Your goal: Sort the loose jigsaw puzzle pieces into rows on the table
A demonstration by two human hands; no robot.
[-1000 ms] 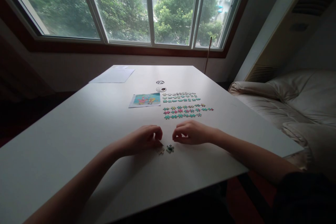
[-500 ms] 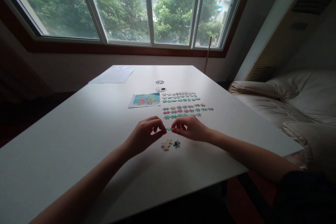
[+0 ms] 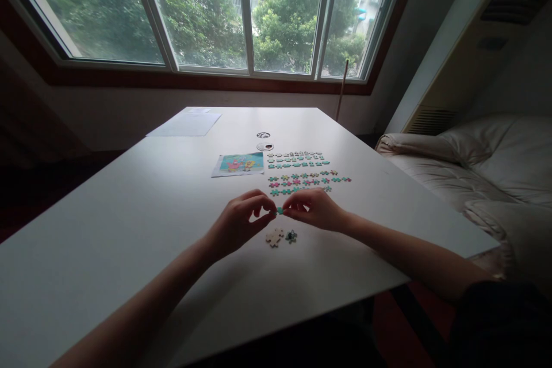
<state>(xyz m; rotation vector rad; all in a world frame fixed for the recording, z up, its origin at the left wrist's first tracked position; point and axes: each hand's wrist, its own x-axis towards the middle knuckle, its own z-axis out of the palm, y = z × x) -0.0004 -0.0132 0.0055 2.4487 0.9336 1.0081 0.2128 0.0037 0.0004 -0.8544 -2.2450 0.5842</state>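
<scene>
My left hand [image 3: 241, 221] and my right hand [image 3: 313, 209] meet above the white table [image 3: 129, 230], both pinching a small teal puzzle piece [image 3: 279, 210] between their fingertips. Just below them on the table lie a pale, face-down piece [image 3: 274, 236] and a dark greenish piece [image 3: 291, 236]. Beyond my hands, several teal, pink and yellow puzzle pieces [image 3: 304, 181] are laid out in rows. A colourful reference picture [image 3: 238, 163] lies left of the rows.
A sheet of paper [image 3: 184, 123] lies at the table's far left. Two small round objects [image 3: 264, 146] sit behind the picture. A cushioned sofa [image 3: 474, 167] stands close to the table's right edge. Large windows run along the far wall.
One second ago both hands rested curled on the table near the loose pieces. They have since lifted and come together, pinching the teal piece, and the two pieces below are uncovered.
</scene>
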